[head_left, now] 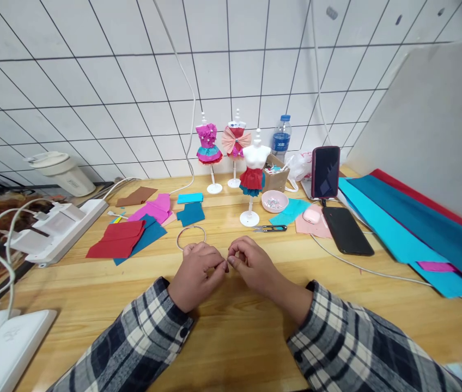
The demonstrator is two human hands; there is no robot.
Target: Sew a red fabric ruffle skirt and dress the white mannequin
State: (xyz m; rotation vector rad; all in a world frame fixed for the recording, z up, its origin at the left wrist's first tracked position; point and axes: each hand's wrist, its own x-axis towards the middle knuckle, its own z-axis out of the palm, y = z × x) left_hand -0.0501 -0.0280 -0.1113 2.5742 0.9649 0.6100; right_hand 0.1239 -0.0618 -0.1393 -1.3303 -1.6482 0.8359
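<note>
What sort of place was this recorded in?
Probably a small craft corner, at home or in a workshop: three miniature mannequins, two in decorated outfits, stand on a wooden table with folded coloured sheets and small scissors.

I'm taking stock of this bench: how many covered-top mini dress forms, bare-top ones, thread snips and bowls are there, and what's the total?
Covered-top dress forms: 2
Bare-top dress form: 1
Thread snips: 1
Pink bowl: 1
Total: 5

Tiny, indistinct item (227, 263) — pinched between left hand (198, 275) and right hand (255, 267)
</note>
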